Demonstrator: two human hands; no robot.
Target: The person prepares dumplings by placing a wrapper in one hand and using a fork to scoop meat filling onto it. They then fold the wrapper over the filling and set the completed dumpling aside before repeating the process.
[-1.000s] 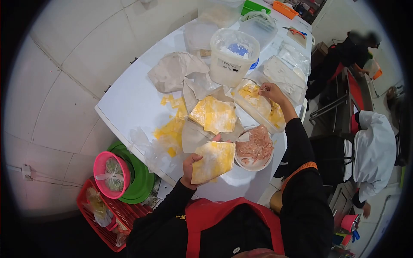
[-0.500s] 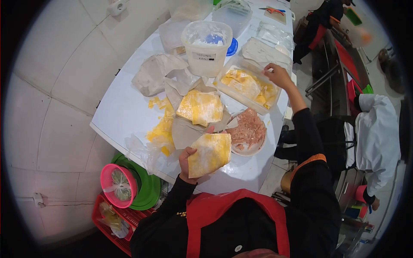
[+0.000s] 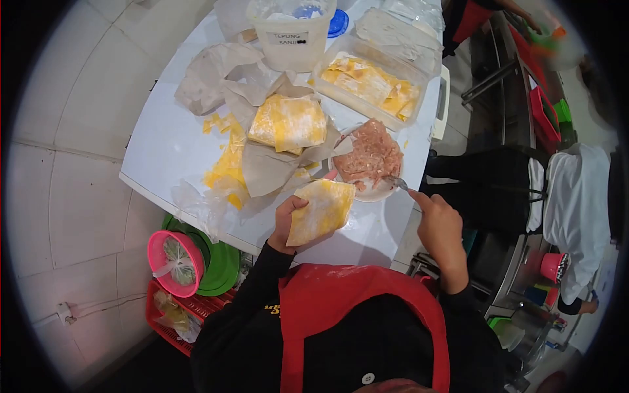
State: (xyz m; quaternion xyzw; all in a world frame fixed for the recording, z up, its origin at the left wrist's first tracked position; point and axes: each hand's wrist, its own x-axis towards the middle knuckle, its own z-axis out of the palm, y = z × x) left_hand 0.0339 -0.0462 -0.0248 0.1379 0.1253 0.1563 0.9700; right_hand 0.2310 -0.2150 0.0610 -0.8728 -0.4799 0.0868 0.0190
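Note:
My left hand [image 3: 286,219] is closed around the edge of a stack of floured yellow dough sheets [image 3: 321,211], thumb on top. In my right hand [image 3: 438,226] is a small metal utensil [image 3: 398,181], its tip at the right edge of the minced meat [image 3: 370,154]. The meat lies on a white plate [image 3: 377,193] just beyond the held sheets. Behind my left hand, another stack of yellow sheets [image 3: 288,123] rests on brown paper [image 3: 265,171]. A clear plastic container [image 3: 383,118] beyond the plate holds more floured yellow sheets [image 3: 370,82].
A labelled flour tub [image 3: 288,49] stands at the back of the white table [image 3: 157,157], beside a blue lid [image 3: 337,23]. Yellow scraps [image 3: 226,164] lie on the left. A pink basket [image 3: 175,263] is below the table edge. A person in white [image 3: 576,209] stands at right.
My right hand has come from the sheet container down to the plate and now holds the metal utensil at the meat. My left hand still holds the dough sheets. The view has shifted.

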